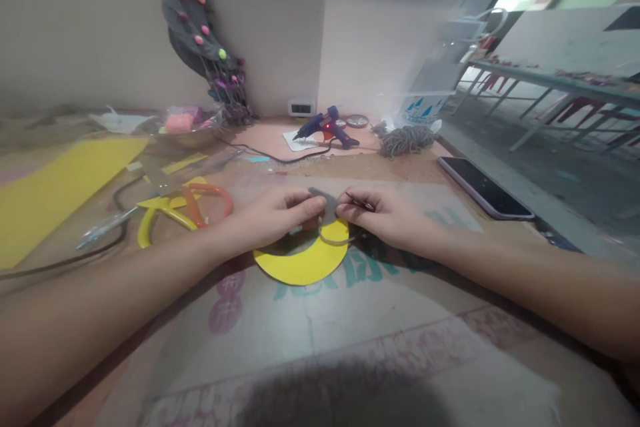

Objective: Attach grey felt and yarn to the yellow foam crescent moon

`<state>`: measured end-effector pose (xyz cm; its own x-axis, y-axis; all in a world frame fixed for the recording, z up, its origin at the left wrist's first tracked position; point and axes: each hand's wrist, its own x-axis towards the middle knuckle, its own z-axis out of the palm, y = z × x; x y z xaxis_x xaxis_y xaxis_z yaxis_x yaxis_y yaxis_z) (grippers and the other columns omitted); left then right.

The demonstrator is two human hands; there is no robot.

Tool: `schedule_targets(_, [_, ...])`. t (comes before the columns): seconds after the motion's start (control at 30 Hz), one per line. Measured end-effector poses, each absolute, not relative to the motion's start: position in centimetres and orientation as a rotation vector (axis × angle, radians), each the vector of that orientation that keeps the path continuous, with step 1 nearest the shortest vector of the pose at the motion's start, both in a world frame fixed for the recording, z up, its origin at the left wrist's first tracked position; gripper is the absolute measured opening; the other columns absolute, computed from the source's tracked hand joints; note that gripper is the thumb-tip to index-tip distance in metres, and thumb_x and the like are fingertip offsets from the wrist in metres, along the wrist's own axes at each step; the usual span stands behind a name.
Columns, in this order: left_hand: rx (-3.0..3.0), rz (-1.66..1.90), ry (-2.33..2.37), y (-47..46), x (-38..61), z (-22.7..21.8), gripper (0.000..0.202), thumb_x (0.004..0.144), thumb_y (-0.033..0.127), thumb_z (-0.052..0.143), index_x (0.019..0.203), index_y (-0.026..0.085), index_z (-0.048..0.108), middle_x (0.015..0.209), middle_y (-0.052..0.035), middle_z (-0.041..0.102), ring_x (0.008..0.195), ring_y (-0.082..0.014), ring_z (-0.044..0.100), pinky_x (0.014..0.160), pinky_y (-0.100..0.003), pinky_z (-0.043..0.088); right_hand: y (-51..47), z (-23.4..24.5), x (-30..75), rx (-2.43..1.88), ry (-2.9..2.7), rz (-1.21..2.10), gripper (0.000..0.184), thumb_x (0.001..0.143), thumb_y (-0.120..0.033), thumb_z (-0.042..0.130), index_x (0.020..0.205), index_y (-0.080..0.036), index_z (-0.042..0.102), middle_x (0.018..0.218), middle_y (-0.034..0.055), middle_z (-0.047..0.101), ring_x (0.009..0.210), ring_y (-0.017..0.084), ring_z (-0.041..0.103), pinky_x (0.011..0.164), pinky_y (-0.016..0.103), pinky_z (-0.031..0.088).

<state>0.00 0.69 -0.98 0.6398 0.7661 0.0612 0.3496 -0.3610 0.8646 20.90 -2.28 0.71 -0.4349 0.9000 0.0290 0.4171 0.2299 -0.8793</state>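
Note:
A yellow crescent cut-out lies low over the work surface, its upper right end covered in grey yarn. My left hand is closed, thumb and fingers pinching that covered end. My right hand is closed beside it, its fingertips at the crescent's edge and on the yarn. A loose loop of yarn hangs across the yellow card below my fingers. Something thin and dark shows at my right fingers; its kind is unclear.
Scissors with orange and yellow handles lie left, near a yellow sheet. Behind are a blue glue gun with a cord, a grey yarn bundle and a decorated grey crescent. A phone lies right.

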Motion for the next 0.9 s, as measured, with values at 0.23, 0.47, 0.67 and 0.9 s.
schedule_targets(0.23, [1.902, 0.57, 0.853, 0.64, -0.02, -1.0, 0.034, 0.088, 0.046, 0.052, 0.073, 0.016, 0.058, 0.064, 0.0013, 0.056, 0.057, -0.0097, 0.048, 0.052, -0.022, 0.036, -2.21, 0.72, 20.94, -1.132, -1.897, 1.251, 0.022, 0.08, -0.038, 0.06, 0.075, -0.017, 0.057, 0.063, -0.0042, 0.044, 0.057, 0.009, 0.038, 0.053, 0.024, 0.031])
schedule_targets(0.47, [1.881, 0.575, 0.857, 0.73, -0.01, -0.75, 0.036, 0.088, 0.048, 0.053, 0.071, 0.016, 0.058, 0.065, 0.0003, 0.057, 0.058, -0.01, 0.049, 0.053, -0.022, 0.037, -1.79, 0.37, 21.15, -1.112, -1.854, 1.292, 0.032, 0.079, -0.048, 0.061, 0.076, -0.017, 0.056, 0.065, -0.0033, 0.044, 0.06, 0.01, 0.039, 0.056, 0.025, 0.033])
schedule_targets(0.67, [1.874, 0.569, 0.826, 0.47, 0.07, -0.46, 0.034, 0.084, 0.049, 0.059, 0.081, 0.015, 0.063, 0.075, -0.0016, 0.064, 0.066, -0.0125, 0.056, 0.06, -0.024, 0.043, -1.99, 0.62, 20.92, -1.137, -1.861, 1.272, 0.034, 0.077, -0.05, 0.065, 0.075, -0.017, 0.056, 0.064, -0.0035, 0.046, 0.058, 0.01, 0.04, 0.054, 0.025, 0.034])
schedule_targets(0.9, [1.871, 0.594, 0.801, 0.44, 0.16, -0.81, 0.03, 0.087, 0.043, 0.056, 0.08, 0.015, 0.061, 0.07, 0.0007, 0.058, 0.063, -0.0105, 0.052, 0.057, -0.023, 0.04, -2.0, 0.63, 20.9, -1.161, -1.835, 1.281, 0.037, 0.075, -0.052, 0.067, 0.076, -0.016, 0.057, 0.063, -0.004, 0.046, 0.057, 0.009, 0.042, 0.053, 0.024, 0.035])
